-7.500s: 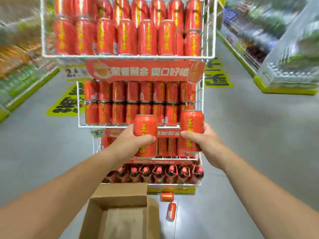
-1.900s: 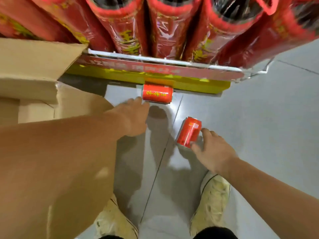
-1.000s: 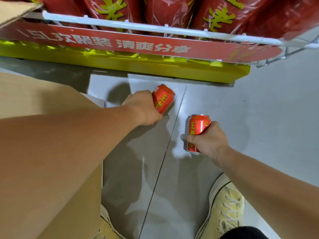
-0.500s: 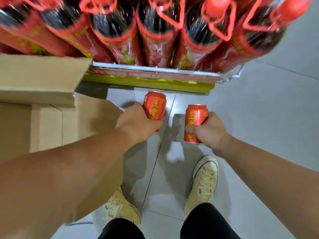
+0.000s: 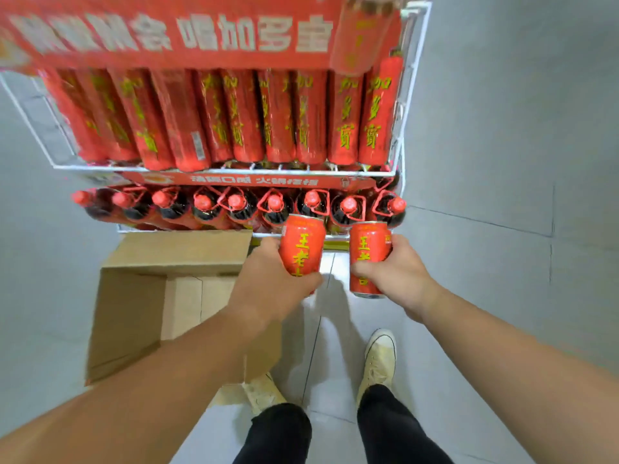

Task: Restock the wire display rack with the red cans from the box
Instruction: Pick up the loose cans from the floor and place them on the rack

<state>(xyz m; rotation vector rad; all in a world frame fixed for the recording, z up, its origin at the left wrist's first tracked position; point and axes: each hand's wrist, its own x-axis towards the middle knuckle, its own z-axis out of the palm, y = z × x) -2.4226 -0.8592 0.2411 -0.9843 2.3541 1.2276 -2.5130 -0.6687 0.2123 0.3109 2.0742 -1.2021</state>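
My left hand (image 5: pixel 268 289) grips a red can (image 5: pixel 303 244) with yellow lettering, held upright. My right hand (image 5: pixel 398 276) grips a second red can (image 5: pixel 366 252) just to its right, also upright. Both cans hang in front of the white wire display rack (image 5: pixel 407 95), level with its lowest shelf. The open cardboard box (image 5: pixel 144 296) stands on the floor at the left, below my left forearm; I see no cans in the part of it that shows.
The rack's middle shelf is packed with tall red bottles (image 5: pixel 241 118). Dark bottles with red caps (image 5: pixel 234 204) fill the bottom shelf. A red banner (image 5: pixel 167 31) spans the top. Grey tiled floor (image 5: pixel 502 195) surrounds the rack; my shoes (image 5: pixel 378 360) stand below.
Both hands took the two cans off the floor and lifted them. The view has risen from the floor to the rack's lower shelves.
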